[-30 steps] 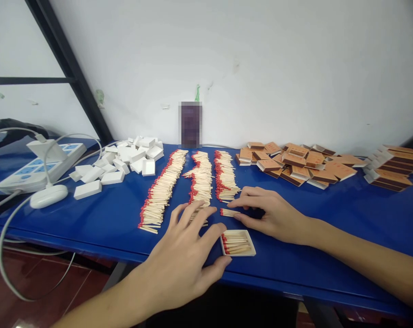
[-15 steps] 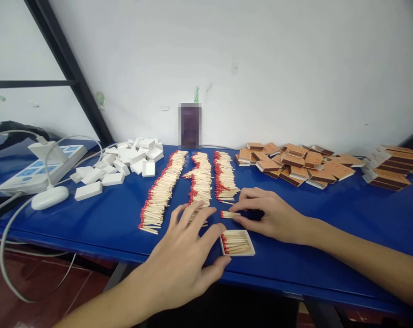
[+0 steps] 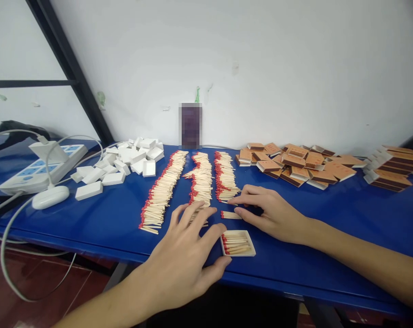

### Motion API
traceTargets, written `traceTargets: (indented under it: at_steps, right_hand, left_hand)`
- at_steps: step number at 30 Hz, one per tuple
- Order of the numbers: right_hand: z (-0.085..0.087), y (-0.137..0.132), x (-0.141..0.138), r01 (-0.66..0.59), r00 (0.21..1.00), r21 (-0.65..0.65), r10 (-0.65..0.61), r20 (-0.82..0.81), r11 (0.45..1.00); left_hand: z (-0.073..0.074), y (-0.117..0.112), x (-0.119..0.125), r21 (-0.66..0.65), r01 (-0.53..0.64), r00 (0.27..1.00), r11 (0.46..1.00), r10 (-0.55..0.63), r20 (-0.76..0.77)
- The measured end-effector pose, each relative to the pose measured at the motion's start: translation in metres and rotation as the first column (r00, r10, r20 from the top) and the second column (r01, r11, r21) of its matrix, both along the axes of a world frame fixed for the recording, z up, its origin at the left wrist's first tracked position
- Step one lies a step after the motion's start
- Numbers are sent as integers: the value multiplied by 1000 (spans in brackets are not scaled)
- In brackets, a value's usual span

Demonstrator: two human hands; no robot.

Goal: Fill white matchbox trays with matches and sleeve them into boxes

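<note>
My left hand [image 3: 187, 253] has its thumb and forefinger on the left corners of a white matchbox tray [image 3: 250, 241], its other fingers spread. Red-headed matches [image 3: 236, 242] lie in that tray, heads to the left. Behind it, my right hand [image 3: 272, 213] has thumb and forefinger apart. The forefinger touches a match at the near end of the right-hand row of matches [image 3: 226, 175]. Its thumb rests at the stick ends of a small group of matches [image 3: 229, 214] on the table. The middle row of matches [image 3: 201, 177] is partly hidden behind my left fingers.
Another row of matches [image 3: 163, 191] lies to the left. White trays [image 3: 138, 157] are heaped at the back left, beside a power strip [image 3: 42, 168] with cables. Orange matchbox sleeves [image 3: 297, 159] lie in a heap at the right, with stacked sleeves [image 3: 392, 168] beyond.
My right thumb and forefinger have parted at the small group of matches. The forefinger has moved back to the row's near end. My left hand and the tray have stayed put.
</note>
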State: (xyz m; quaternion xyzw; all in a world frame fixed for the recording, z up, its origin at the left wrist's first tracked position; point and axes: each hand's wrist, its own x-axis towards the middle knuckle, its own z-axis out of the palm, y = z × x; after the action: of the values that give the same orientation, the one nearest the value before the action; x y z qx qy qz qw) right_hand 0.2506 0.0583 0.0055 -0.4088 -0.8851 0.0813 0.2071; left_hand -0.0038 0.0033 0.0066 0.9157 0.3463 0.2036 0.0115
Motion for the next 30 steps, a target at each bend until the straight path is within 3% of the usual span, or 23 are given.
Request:
traceTargets:
  at_steps: [16, 30]
  right_hand:
    - [-1, 1, 0, 19, 1000, -40, -19, 6, 999]
    - [-1, 1, 0, 29, 1000, -2, -29, 2, 1000]
  left_hand:
    - [0, 0, 1, 2, 4, 1000, 1000, -4, -2]
    - [1, -2, 0, -5, -1, 1000, 1000, 1, -2]
